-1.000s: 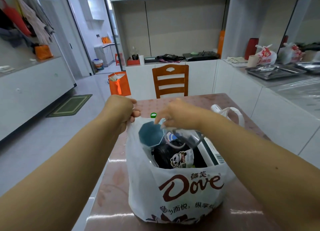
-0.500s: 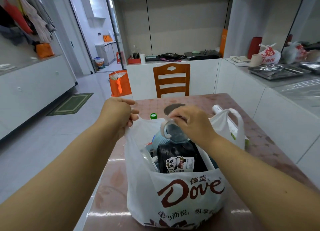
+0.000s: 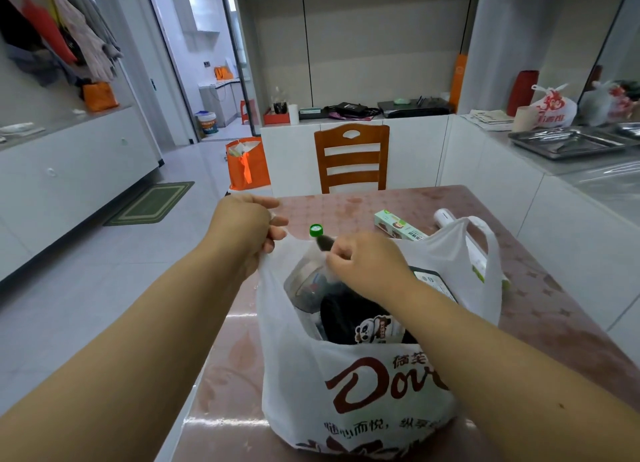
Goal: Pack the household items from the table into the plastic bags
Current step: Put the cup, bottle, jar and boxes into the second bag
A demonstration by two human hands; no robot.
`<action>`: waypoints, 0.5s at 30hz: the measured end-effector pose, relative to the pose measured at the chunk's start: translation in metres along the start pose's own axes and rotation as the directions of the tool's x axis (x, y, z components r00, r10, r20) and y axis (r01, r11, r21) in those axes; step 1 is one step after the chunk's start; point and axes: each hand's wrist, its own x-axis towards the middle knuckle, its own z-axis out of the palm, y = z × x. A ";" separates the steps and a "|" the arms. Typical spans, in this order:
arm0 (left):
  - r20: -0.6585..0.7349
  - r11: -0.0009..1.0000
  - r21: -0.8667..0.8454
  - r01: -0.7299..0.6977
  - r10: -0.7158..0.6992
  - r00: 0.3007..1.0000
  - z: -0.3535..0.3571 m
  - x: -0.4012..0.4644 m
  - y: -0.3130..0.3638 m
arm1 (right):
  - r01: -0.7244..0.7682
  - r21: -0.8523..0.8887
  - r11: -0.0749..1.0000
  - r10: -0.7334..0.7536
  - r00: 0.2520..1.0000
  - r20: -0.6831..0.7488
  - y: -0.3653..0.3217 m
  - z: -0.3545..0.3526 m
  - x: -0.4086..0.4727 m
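A white plastic bag (image 3: 349,385) printed "Dove" stands open on the table (image 3: 554,309). My left hand (image 3: 247,233) is shut on the bag's left handle and holds it up. My right hand (image 3: 367,264) is over the bag's mouth, fingers pinched on the rim of a clear container (image 3: 304,283) that sits inside the bag. A black packet with a panda (image 3: 360,319) fills the middle of the bag. A dark bottle with a green cap (image 3: 316,230) pokes up at the bag's far rim. The bag's right handle (image 3: 486,253) hangs loose.
A green and white box (image 3: 398,225) and a white cylinder (image 3: 445,217) lie on the table beyond the bag. A wooden chair (image 3: 351,160) stands at the far end. White counters run along both sides, and an orange bag (image 3: 247,163) sits on the floor.
My right hand has lowered the clear container into the bag's left side. The left hand keeps its hold on the handle. The view has tilted, showing the box on the table.
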 end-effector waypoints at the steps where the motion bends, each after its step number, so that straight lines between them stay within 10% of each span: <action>1: 0.008 1.000 0.005 -0.008 0.008 1.000 0.000 0.000 0.000 | 0.012 -0.053 0.999 -0.011 1.000 0.006 -0.004 -0.008 0.002; 7: 0.044 1.000 0.006 -0.029 0.029 0.999 0.000 -0.001 -0.002 | 0.117 -0.306 0.945 0.032 0.897 0.441 -0.016 -0.004 0.001; 12: 0.064 0.999 -0.007 -0.041 0.041 0.997 -0.001 0.001 -0.002 | 0.178 -0.197 0.964 -0.170 0.984 0.057 -0.008 -0.017 0.009; 15: 0.066 1.000 -0.012 -0.026 0.027 0.997 -0.001 0.001 -0.001 | 0.186 -0.245 0.951 -0.065 0.900 0.431 -0.007 -0.008 0.013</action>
